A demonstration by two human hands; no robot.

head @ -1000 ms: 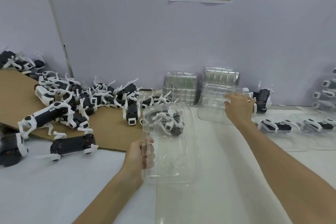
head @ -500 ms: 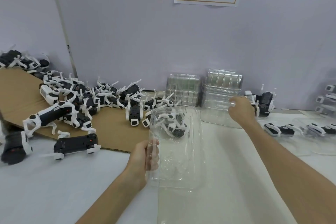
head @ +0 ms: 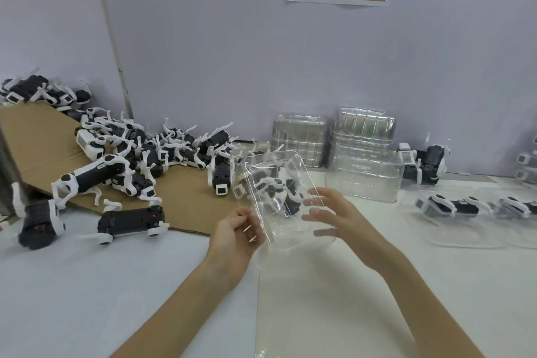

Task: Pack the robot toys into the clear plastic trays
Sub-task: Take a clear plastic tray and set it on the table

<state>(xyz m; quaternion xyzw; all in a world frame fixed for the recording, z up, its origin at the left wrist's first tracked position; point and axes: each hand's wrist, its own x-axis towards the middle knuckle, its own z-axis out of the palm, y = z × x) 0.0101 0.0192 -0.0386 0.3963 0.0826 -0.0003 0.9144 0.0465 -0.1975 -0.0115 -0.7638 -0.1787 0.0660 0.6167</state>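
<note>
My left hand grips the near left edge of a clear plastic tray, held up tilted over the table's middle. My right hand is at the tray's right side with its fingers spread and straight, blurred, seemingly touching it. Through the tray I see a black and white robot toy that lies behind it. Several more robot toys are heaped on a brown cardboard sheet at the left. One toy lies on its back by the cardboard's front edge.
Stacks of clear trays stand against the back wall. At the right, robot toys lie in clear trays, and another toy stands behind them. A clear sheet covers the white table in front of me.
My right hand has left the tray stack at the back and come to the right side of the tray that my left hand holds. The tray is tilted up more.
</note>
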